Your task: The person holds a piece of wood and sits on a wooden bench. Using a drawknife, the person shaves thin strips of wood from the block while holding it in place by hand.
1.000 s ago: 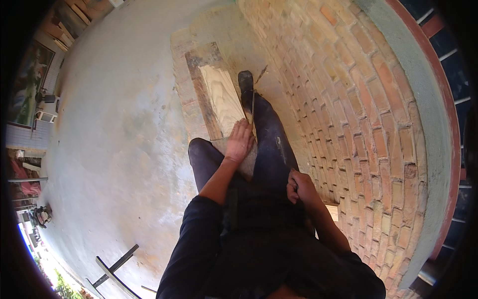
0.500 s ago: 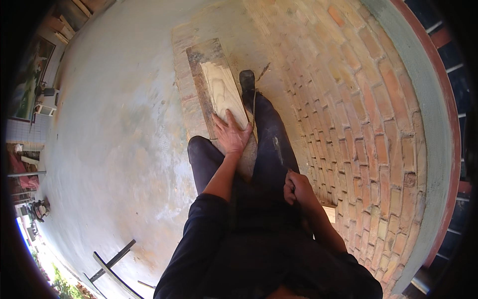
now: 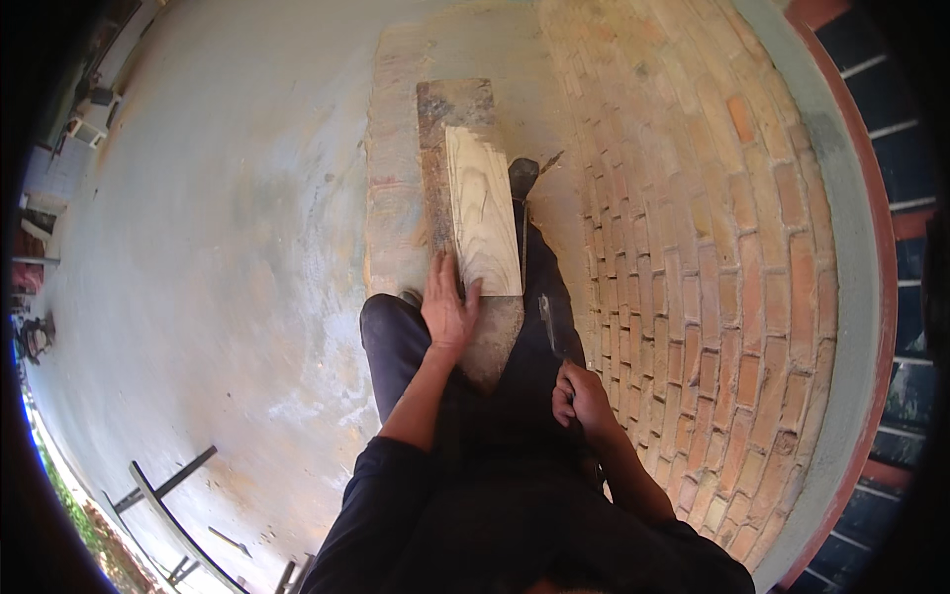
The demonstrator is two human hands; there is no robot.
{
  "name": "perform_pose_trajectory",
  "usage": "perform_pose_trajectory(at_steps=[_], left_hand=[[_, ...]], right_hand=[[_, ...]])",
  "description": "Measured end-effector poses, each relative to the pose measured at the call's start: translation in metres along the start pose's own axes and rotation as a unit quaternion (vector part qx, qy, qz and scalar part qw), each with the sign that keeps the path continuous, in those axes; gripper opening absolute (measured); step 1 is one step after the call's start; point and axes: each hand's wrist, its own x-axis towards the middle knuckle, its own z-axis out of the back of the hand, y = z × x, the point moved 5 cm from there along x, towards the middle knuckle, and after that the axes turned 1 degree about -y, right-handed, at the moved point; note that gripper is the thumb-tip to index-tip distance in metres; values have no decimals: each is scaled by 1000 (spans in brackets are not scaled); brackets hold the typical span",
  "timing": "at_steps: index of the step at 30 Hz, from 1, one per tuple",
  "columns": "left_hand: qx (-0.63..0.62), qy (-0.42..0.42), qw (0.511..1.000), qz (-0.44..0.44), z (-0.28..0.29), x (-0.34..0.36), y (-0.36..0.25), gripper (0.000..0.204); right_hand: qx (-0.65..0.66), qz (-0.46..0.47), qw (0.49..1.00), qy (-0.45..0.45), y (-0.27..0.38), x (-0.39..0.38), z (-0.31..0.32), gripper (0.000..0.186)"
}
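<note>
A pale, grained wooden board with faint curved lines lies on a worn dark plank that runs between my legs. My left hand is at the board's near left corner, fingers stretched out and thumb against the corner, gripping nothing. By my right thigh, my right hand is closed round the handle of a slim tool with a narrow metal blade. That blade points away from me, lying over the dark trouser leg; its exact kind is unclear. A thin cord runs beside the board's right edge to my shoe.
Brick paving covers the right side, bounded by a grey kerb. Smooth grey concrete spreads on the left. A dark metal frame stands at the lower left. Various items sit along the far left edge.
My left hand has slid back from the board's top face to its near left corner. The view has turned a little, so the board appears straighter. The right hand keeps its tool.
</note>
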Motion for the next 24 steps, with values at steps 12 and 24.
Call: perform_pose_trajectory(at_steps=[12, 24], left_hand=[[-185, 76, 954, 222, -15, -40, 82, 38], [-291, 64, 924, 240, -27, -11, 88, 40]], right_hand=[[54, -26, 998, -33, 4, 44, -17, 50], [80, 8, 995, -60, 9, 29, -2, 46]])
